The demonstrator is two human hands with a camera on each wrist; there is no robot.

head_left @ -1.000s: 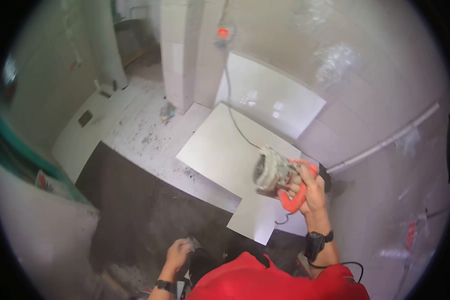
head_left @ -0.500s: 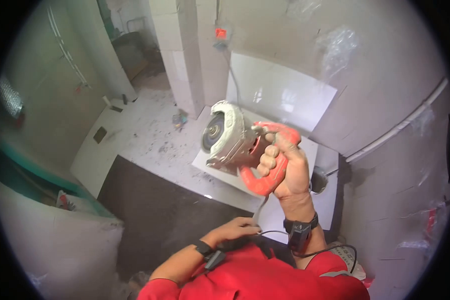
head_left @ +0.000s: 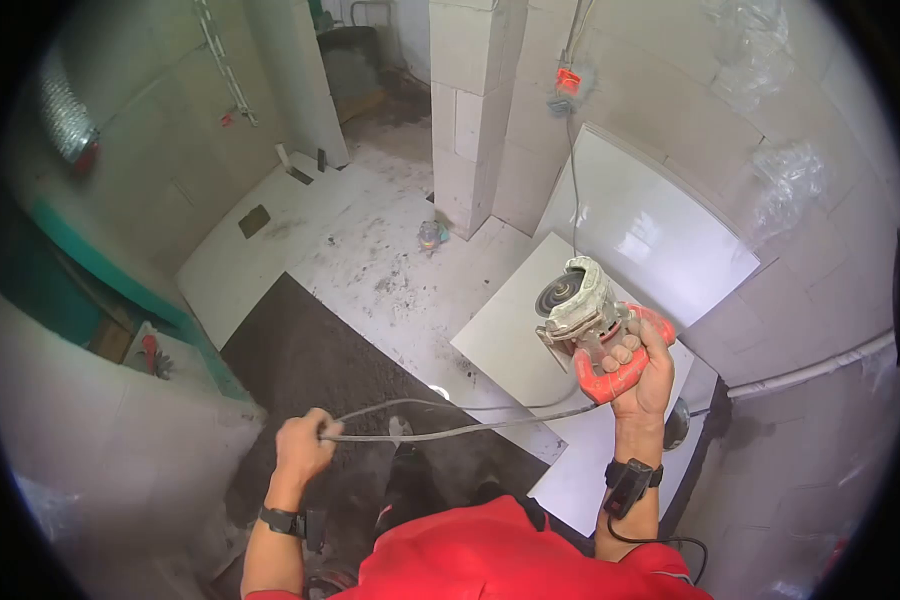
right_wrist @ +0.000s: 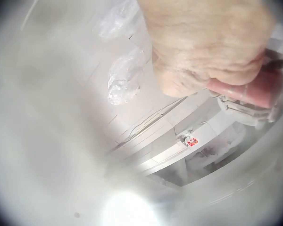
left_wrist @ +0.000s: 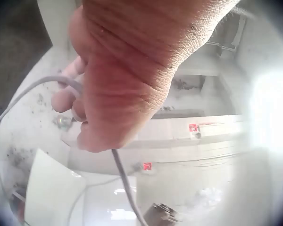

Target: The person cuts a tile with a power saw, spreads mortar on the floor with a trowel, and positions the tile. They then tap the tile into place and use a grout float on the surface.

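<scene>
My right hand point(head_left: 648, 378) grips the red loop handle point(head_left: 610, 380) of an angle grinder point(head_left: 582, 305), held up over the white floor tiles. Its dark round disc point(head_left: 560, 291) faces up and to the left, partly ringed by a dusty pale guard. In the right wrist view the back of that hand hides most of the handle point(right_wrist: 247, 92). Out to the left, my left hand point(head_left: 305, 443) has its fingers curled round the grey power cable point(head_left: 460, 434). Two strands stretch from this hand toward the grinder. The left wrist view shows the cable point(left_wrist: 125, 181) passing through that fist.
A glossy white panel point(head_left: 645, 215) leans against the block wall. Loose white tiles point(head_left: 510, 330) lie before it, one with a round hole point(head_left: 677, 425). Dark floor point(head_left: 310, 345) spreads left of my feet. A block pillar point(head_left: 465, 130) and a green-edged opening point(head_left: 120, 260) stand farther off.
My left hand has gone from close to my body out to the left, drawing the cable into a long loop. The grinder stays in my right hand, its disc now turned more upward.
</scene>
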